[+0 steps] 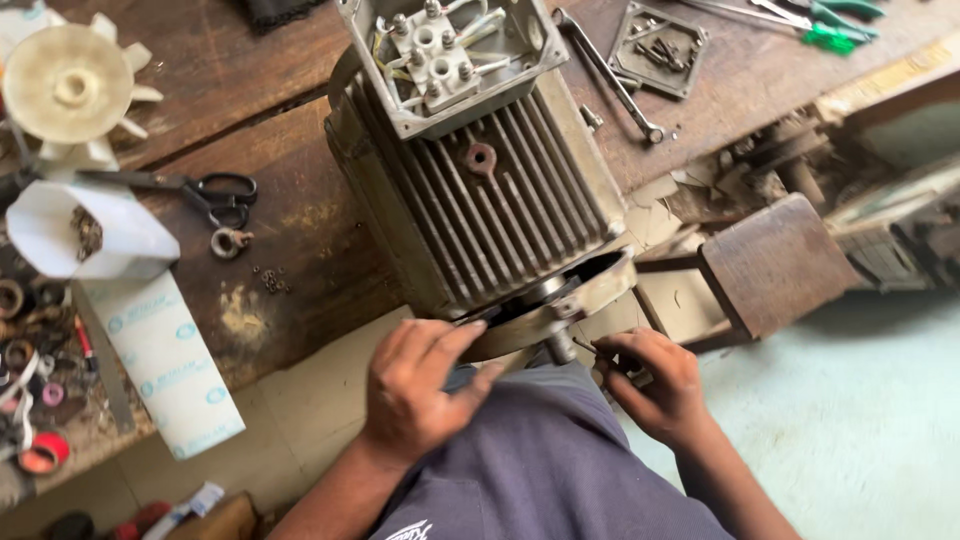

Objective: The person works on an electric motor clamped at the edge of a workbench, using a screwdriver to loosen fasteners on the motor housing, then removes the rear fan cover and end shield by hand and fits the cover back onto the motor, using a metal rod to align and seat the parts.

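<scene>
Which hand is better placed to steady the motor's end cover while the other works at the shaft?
Left, probably. The left hand already lies flat against the end cover of the motor, fingers spread on its rim. The right hand sits lower right beside the shaft, pinching something small.

left hand (415,390): back toward the camera, fingers held together and stretched forward, thumb spread to the side, palm facing down.
right hand (655,385): fingers curled inward in a loose pinch, knuckles raised.
forearms: both bare, rising from the lower edge and angled slightly toward each other.
</scene>
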